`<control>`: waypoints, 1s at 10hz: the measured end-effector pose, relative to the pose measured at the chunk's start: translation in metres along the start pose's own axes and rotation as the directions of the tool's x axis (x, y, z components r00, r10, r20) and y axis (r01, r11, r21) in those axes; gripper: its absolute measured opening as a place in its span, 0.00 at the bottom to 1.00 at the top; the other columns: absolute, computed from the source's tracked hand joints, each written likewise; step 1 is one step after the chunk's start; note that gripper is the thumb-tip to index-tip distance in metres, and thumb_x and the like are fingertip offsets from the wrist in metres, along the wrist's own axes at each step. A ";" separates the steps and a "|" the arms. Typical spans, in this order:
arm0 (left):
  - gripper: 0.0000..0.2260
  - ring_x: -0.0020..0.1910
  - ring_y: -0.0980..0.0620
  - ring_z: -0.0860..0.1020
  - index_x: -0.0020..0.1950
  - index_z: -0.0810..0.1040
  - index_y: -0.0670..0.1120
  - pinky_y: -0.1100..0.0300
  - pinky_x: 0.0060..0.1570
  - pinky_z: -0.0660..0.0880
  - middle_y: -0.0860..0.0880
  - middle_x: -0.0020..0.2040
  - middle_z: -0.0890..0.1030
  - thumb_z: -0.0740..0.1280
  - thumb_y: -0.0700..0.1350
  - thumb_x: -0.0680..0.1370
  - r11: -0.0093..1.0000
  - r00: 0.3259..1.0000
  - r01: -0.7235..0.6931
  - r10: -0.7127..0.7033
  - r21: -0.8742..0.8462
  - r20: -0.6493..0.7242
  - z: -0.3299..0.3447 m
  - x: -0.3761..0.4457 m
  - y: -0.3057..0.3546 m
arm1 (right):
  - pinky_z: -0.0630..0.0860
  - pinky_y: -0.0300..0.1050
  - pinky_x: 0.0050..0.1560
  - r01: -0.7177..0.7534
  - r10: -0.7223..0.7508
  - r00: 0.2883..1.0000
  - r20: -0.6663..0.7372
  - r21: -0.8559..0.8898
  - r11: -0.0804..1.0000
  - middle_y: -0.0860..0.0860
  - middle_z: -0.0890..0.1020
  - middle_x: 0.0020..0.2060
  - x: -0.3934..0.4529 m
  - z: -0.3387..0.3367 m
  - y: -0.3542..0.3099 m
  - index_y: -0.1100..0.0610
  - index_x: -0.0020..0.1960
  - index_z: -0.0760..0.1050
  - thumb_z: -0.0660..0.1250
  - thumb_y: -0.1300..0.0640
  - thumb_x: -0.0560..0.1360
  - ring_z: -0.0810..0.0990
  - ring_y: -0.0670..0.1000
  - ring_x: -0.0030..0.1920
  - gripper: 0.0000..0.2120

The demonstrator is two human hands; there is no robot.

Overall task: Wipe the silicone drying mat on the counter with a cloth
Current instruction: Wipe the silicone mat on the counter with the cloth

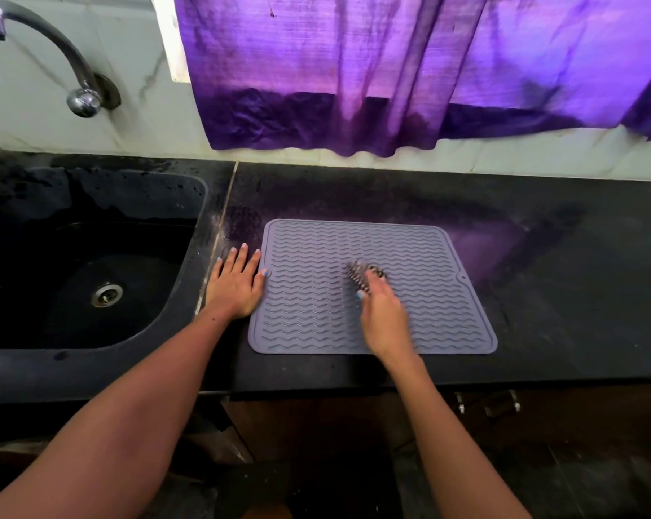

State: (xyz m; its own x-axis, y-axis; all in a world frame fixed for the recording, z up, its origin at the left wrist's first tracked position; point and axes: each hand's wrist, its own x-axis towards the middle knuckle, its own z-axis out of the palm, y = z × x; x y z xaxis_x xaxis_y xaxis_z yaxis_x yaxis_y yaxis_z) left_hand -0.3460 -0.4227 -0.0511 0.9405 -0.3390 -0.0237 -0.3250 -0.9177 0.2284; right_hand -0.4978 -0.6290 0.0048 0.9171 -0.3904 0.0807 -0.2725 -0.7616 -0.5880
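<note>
Right hand (385, 316) bunched around a patterned cloth (365, 273), pressing it on the middle of the grey mat (316, 305); motion-blurred. Left hand (235, 284) spread flat on the worktop (560, 294), thumb touching the mat's left edge. Mat lies near the worktop's front edge, sink (91, 279) to its left, purple curtain (391, 69) behind.

A grey square mat (372, 288) with wavy ridges and rounded corners lies flat on the dark counter just right of the sink, and a small bunched patterned cloth (363, 272), blurred, rests near its middle.
</note>
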 end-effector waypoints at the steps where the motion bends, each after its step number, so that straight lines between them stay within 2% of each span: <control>1: 0.25 0.76 0.50 0.44 0.77 0.49 0.50 0.50 0.74 0.41 0.48 0.78 0.47 0.44 0.56 0.81 1.000 1.000 0.001 -0.001 -0.004 -0.007 0.000 0.000 0.000 | 0.43 0.44 0.74 0.127 -0.098 0.988 0.117 -0.279 0.952 0.57 0.52 0.76 -0.016 0.029 0.008 0.61 0.76 0.48 0.52 0.60 0.81 0.49 0.54 0.77 0.26; 2: 0.24 0.76 0.49 0.45 0.77 0.50 0.49 0.49 0.74 0.41 0.47 0.78 0.48 0.45 0.55 0.81 1.000 1.000 0.002 -0.002 -0.005 -0.013 0.001 0.000 0.001 | 0.35 0.42 0.72 0.163 -0.136 0.985 0.105 -0.320 0.933 0.58 0.50 0.77 -0.023 0.040 0.016 0.62 0.76 0.47 0.45 0.54 0.81 0.46 0.54 0.77 0.26; 3: 0.25 0.76 0.49 0.45 0.77 0.50 0.49 0.49 0.74 0.41 0.47 0.78 0.48 0.45 0.55 0.81 1.000 1.000 0.002 -0.002 -0.001 -0.013 0.001 0.000 0.001 | 0.36 0.42 0.71 0.215 -0.187 0.976 0.114 -0.334 0.918 0.57 0.53 0.76 -0.022 0.038 0.018 0.62 0.76 0.51 0.33 0.44 0.75 0.48 0.53 0.77 0.36; 4: 0.25 0.76 0.49 0.45 0.77 0.49 0.49 0.49 0.74 0.41 0.47 0.78 0.47 0.44 0.55 0.81 1.000 1.000 0.005 -0.005 0.007 -0.005 0.001 0.000 0.001 | 0.38 0.41 0.73 0.203 -0.154 0.974 0.168 -0.329 0.923 0.55 0.52 0.77 -0.019 0.032 0.017 0.60 0.76 0.49 0.44 0.50 0.81 0.47 0.52 0.77 0.26; 5: 0.25 0.76 0.49 0.45 0.77 0.49 0.49 0.50 0.74 0.41 0.47 0.78 0.47 0.44 0.55 0.81 1.000 1.000 0.006 -0.006 0.003 -0.007 0.000 -0.001 0.001 | 0.48 0.42 0.75 0.163 -0.142 0.984 0.110 -0.214 0.963 0.52 0.56 0.76 -0.017 0.028 0.016 0.57 0.76 0.53 0.52 0.58 0.82 0.53 0.50 0.76 0.24; 6: 0.25 0.76 0.49 0.45 0.77 0.49 0.49 0.50 0.74 0.41 0.47 0.78 0.47 0.44 0.56 0.81 1.000 1.000 0.004 -0.004 0.003 -0.003 0.000 -0.001 0.000 | 0.66 0.40 0.62 -0.051 0.060 0.996 -0.069 0.118 0.992 0.54 0.71 0.68 -0.015 0.015 0.013 0.58 0.73 0.63 0.55 0.59 0.81 0.70 0.53 0.68 0.20; 7: 0.25 0.76 0.49 0.45 0.77 0.49 0.49 0.50 0.74 0.41 0.47 0.78 0.47 0.44 0.56 0.81 1.000 1.000 0.003 -0.003 0.002 -0.005 -0.001 0.000 0.001 | 0.67 0.38 0.50 -0.255 0.348 0.931 -0.110 0.486 0.836 0.58 0.78 0.59 0.003 -0.011 0.013 0.61 0.67 0.70 0.56 0.59 0.81 0.76 0.56 0.60 0.16; 8: 0.25 0.76 0.50 0.45 0.77 0.50 0.49 0.50 0.74 0.42 0.47 0.78 0.48 0.44 0.56 0.81 1.000 1.000 0.001 -0.001 -0.004 -0.015 0.000 -0.001 0.000 | 0.70 0.43 0.55 -0.191 0.267 0.942 -0.203 0.331 0.924 0.57 0.78 0.60 0.010 -0.026 0.012 0.60 0.69 0.68 0.55 0.58 0.81 0.76 0.57 0.59 0.18; 9: 0.25 0.76 0.49 0.45 0.77 0.50 0.49 0.50 0.74 0.42 0.47 0.78 0.48 0.44 0.56 0.81 1.000 1.000 -0.002 0.002 -0.005 -0.015 0.000 -0.001 0.000 | 0.69 0.50 0.65 -0.033 0.044 0.980 -0.196 0.061 0.998 0.57 0.73 0.66 0.004 -0.023 0.013 0.59 0.72 0.63 0.55 0.57 0.81 0.72 0.56 0.65 0.20; 10: 0.25 0.76 0.49 0.45 0.77 0.50 0.49 0.50 0.74 0.42 0.47 0.78 0.48 0.45 0.56 0.81 1.000 1.000 -0.002 0.002 -0.009 -0.019 0.001 -0.001 0.000 | 0.55 0.49 0.74 0.011 -0.003 0.999 0.041 -0.206 0.978 0.58 0.62 0.74 -0.002 -0.005 0.022 0.61 0.74 0.56 0.53 0.56 0.81 0.59 0.55 0.74 0.23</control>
State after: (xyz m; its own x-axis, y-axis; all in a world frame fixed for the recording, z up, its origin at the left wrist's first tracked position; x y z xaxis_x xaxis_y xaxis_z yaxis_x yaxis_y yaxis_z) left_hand -0.3465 -0.4226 -0.0517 0.9417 -0.3365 -0.0051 -0.3257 -0.9152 0.2374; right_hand -0.5068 -0.6479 -0.0044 0.9290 -0.3669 0.0494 -0.3164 -0.8561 -0.4086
